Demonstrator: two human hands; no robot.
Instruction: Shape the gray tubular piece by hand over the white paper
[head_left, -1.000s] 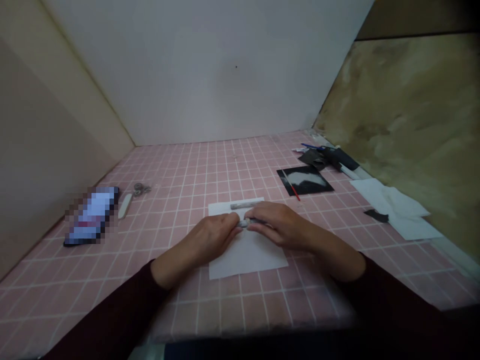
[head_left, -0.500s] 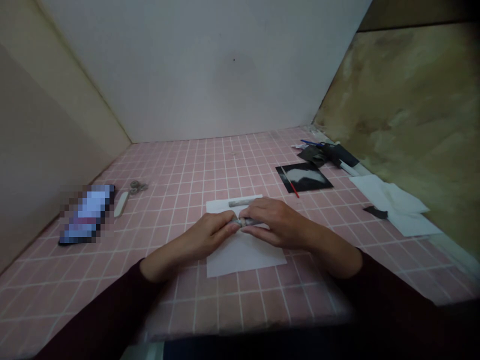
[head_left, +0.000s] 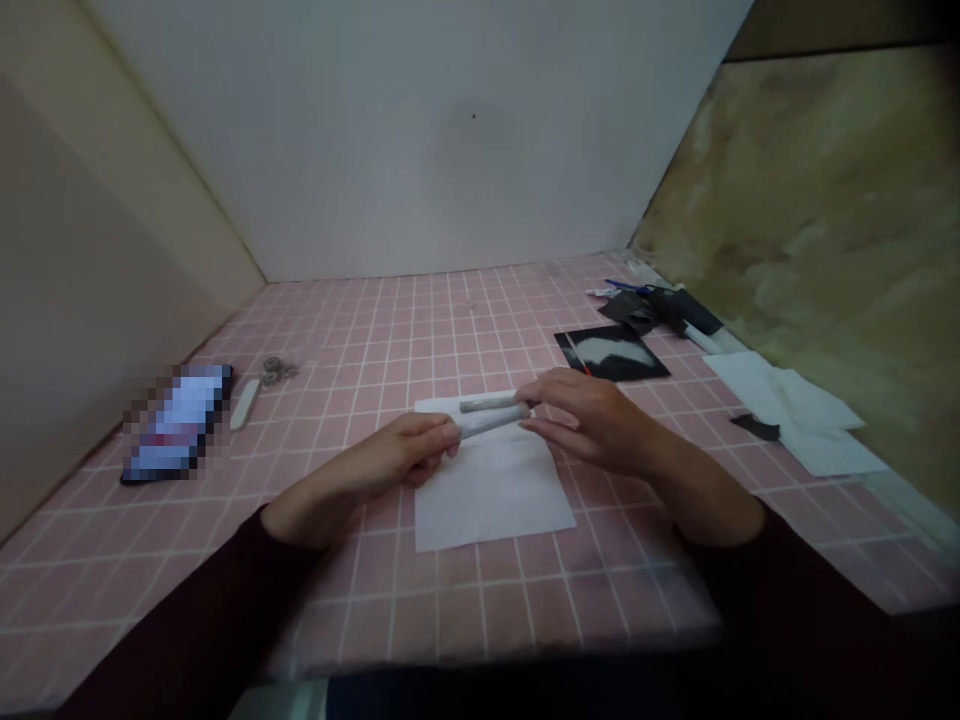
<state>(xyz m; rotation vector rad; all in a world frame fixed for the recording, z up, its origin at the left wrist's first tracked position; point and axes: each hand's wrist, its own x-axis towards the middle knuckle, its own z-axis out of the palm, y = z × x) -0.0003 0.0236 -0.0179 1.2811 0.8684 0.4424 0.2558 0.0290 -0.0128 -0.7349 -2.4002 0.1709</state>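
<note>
A slim grey-white stick is held slightly tilted over a white sheet of paper, its right end higher. My left hand pinches its left end between thumb and fingers. At the other end, my right hand is closed around the tip with thumb below and fingers above. Just behind it, a second greyish stick lies near the sheet's far edge, its right end by my right fingertips. What the sticks are made of I cannot tell.
On the left of the pink tiled table lie a phone, a pale flat stick and small grey coils. To the right are a black sheet with white powder, a red-tipped tool, dark scraps and white papers.
My right hand has slid outward to the right along the stick, uncovering its middle. My left hand has shifted slightly left and keeps its pinch. The held stick now shows between both hands.
</note>
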